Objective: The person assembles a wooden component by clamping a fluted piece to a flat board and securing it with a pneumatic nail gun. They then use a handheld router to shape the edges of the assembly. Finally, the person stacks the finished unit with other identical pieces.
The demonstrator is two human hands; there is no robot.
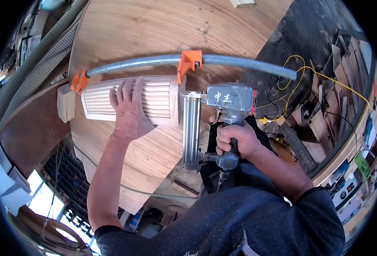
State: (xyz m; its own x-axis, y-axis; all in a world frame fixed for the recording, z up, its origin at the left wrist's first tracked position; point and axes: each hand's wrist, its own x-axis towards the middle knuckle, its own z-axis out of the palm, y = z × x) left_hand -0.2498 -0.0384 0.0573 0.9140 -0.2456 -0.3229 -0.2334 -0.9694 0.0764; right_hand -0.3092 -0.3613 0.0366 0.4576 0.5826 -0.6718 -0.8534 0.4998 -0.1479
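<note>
A small pale wooden louvered panel (157, 102) lies on the wooden workbench, its slats running left to right. My left hand (130, 102) rests on it with fingers spread over the slats. My right hand (236, 138) is wrapped round the grip of a grey pneumatic nail gun (230, 96). The gun's nose meets or nearly meets the panel's right end; I cannot tell which. Its silver magazine (192, 132) points toward me. Along the panel's far side runs a pipe clamp (141, 62), with an orange jaw (79, 82) at the left end and another orange jaw (189, 65) near the right end.
A wood block (66, 103) sits at the left of the workbench (150, 25). Beyond the right edge are a yellow cord (320, 73) and a heap of wood offcuts (331, 109). Ribbed hoses (39, 64) run along the left. A thin air hose (154, 195) crosses below the bench.
</note>
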